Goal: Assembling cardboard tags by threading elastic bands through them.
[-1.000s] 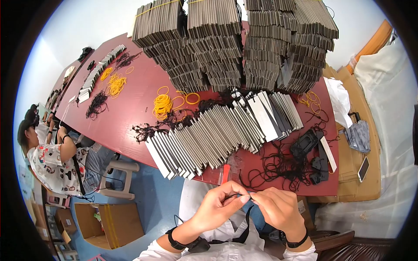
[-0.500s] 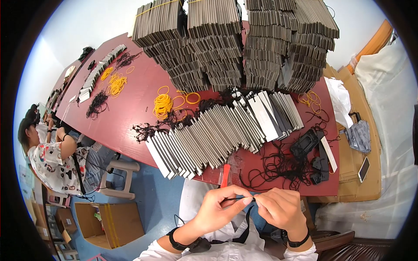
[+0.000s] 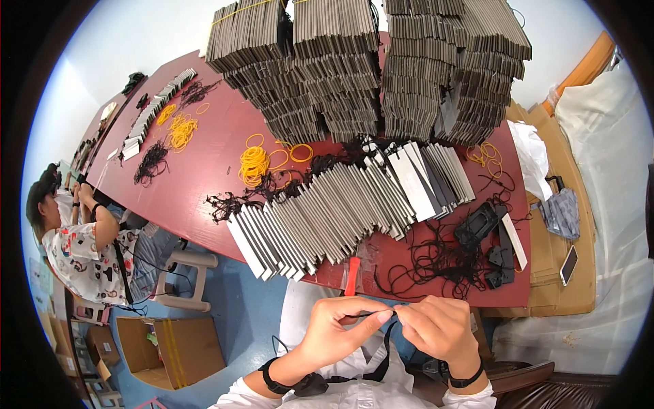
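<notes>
My left hand (image 3: pixel 338 332) pinches a thin black cord (image 3: pixel 362 314) between thumb and index finger, just beyond the table's front edge. Beside it, my right hand (image 3: pixel 438 328) has its fingertips closed on the same cord. Both hands almost touch above my lap, and the cord's exact grip point in the right fingers is hidden. Closest on the table are an orange-red handled tool (image 3: pixel 352 275) and a tangle of black cords (image 3: pixel 436 264). Behind the tool leans a long row of flat grey-white pieces (image 3: pixel 327 211) with black cords at their far ends.
Tall stacks of grey pieces (image 3: pixel 334 75) fill the back of the red table (image 3: pixel 211 198). Yellow rubber bands (image 3: pixel 254 165) lie left of the row. Black plastic parts (image 3: pixel 480 225) sit at right, near a phone (image 3: pixel 569 266) on cardboard. A co-worker (image 3: pixel 88 249) sits at left, behind an open carton (image 3: pixel 170 351).
My fingers have shifted only slightly, with both hands still on the cord. At left, the co-worker's hands have risen a little.
</notes>
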`<state>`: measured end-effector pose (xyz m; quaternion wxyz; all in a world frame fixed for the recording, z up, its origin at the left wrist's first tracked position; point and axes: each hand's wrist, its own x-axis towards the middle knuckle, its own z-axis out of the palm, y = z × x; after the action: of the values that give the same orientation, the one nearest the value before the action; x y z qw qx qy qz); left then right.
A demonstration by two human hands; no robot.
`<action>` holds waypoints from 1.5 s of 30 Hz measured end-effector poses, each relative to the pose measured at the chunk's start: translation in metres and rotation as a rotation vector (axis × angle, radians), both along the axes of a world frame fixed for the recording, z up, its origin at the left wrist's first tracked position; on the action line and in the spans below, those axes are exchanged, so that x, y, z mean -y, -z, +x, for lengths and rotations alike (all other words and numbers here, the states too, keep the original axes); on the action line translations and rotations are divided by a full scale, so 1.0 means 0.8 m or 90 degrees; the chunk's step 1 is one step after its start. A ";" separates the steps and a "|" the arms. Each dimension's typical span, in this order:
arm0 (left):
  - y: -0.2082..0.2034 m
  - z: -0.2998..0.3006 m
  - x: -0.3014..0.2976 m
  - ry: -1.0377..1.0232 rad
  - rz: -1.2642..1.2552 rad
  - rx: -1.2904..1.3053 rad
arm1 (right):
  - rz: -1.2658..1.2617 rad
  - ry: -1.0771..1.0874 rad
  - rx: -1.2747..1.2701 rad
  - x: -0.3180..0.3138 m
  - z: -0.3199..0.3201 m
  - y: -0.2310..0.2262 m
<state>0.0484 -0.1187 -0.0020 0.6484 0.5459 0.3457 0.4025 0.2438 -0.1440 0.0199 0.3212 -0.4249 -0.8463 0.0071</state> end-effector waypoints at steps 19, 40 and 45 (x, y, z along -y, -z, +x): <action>0.004 0.007 -0.003 0.020 -0.089 0.017 | -0.117 0.025 -0.170 -0.005 -0.004 0.026; 0.055 -0.089 0.014 -0.035 -0.004 -0.257 | -0.474 -0.044 -0.320 0.038 0.023 0.068; 0.063 -0.085 0.010 -0.029 -0.305 0.150 | -0.541 -0.038 -0.289 0.046 0.016 0.082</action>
<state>-0.0197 -0.1270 -0.0524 0.7858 0.3183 0.3657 0.3841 0.2565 -0.1805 -0.0460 0.2954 -0.4818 -0.6886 0.4544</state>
